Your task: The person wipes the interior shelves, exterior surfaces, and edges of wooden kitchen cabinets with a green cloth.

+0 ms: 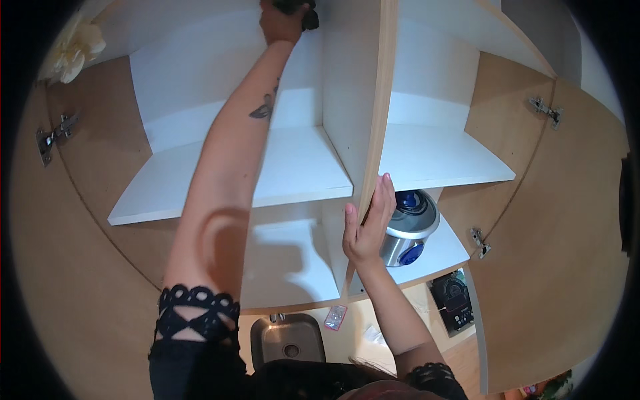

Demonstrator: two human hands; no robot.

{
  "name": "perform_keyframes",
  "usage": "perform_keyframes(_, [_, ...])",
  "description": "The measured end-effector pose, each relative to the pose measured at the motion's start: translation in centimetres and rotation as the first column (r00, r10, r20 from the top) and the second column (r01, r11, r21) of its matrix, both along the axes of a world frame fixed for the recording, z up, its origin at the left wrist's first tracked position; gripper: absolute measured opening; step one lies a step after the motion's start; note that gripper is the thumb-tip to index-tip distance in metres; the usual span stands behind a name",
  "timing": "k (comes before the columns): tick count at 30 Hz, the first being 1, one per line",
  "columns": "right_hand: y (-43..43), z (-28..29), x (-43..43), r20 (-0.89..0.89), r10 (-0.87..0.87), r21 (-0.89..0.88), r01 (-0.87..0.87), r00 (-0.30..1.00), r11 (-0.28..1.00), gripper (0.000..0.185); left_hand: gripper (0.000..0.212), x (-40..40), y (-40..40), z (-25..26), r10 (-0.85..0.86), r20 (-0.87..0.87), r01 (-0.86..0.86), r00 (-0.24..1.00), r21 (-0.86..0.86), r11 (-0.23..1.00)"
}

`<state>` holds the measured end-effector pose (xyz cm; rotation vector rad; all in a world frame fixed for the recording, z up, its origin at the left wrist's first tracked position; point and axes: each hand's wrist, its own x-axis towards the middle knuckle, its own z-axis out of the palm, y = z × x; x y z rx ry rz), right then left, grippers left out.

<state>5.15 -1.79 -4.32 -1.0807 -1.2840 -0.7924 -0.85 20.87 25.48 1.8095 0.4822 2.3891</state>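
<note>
My left hand (282, 22) is raised to the top edge of the view, inside the upper left part of a white-lined cabinet. It grips a dark green, crumpled item (311, 17) that looks like a cloth; part of it is cut off by the frame. My right hand (369, 225) rests against the wood-edged upright divider (382, 100), thumb apart from the fingers, holding nothing. Left of the divider is a white shelf (305, 165); another white shelf (440, 155) is on its right. Just beside my right hand, below that shelf, stands a silver and blue appliance (412, 230).
Opened wooden doors flank the cabinet, left (100, 300) and right (560, 240), with metal hinges. Underneath are a steel sink (287, 340), a small clear packet (335, 318) and a black cooktop (452, 302). A pale artificial flower (75, 47) hangs at the upper left.
</note>
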Motion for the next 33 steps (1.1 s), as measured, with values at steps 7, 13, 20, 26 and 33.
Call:
perform_keyframes(7, [0.1, 0.1, 1.5, -0.012, 0.009, 0.003, -0.009, 1.000, 1.000, 0.054, 0.039, 4.3, 3.0, -4.8, 0.167, -0.340, -0.077, 0.925, 0.264, 0.961])
perform_keyframes(13, [0.2, 0.0, 0.7, -0.020, 0.041, 0.029, -0.040, 0.999, 0.999, 0.054, 0.029, 0.9, 2.7, -14.4, 0.072, -0.992, -0.130, 0.103, 0.058, 0.990])
perform_keyframes(20, [0.3, -0.1, -0.1, -0.032, 0.055, 0.024, -0.055, 0.998, 0.998, 0.053, 0.034, -1.4, -2.3, -16.6, -0.041, -0.962, -0.210, 0.271, -0.101, 0.973])
perform_keyframes(26, [-0.2, 0.1, 0.2, -0.030, 0.031, 0.011, -0.031, 0.999, 0.999, 0.051, 0.033, -7.5, -15.7, -15.2, -0.250, -0.914, 0.084, 0.320, -0.236, 0.968])
perform_keyframes(33, [-0.2, 0.1, -0.1, -0.034, 0.022, 0.025, -0.021, 0.999, 0.999, 0.051, 0.032, -6.9, -5.9, -7.0, -0.565, -0.337, 0.409, 0.753, -0.434, 0.803])
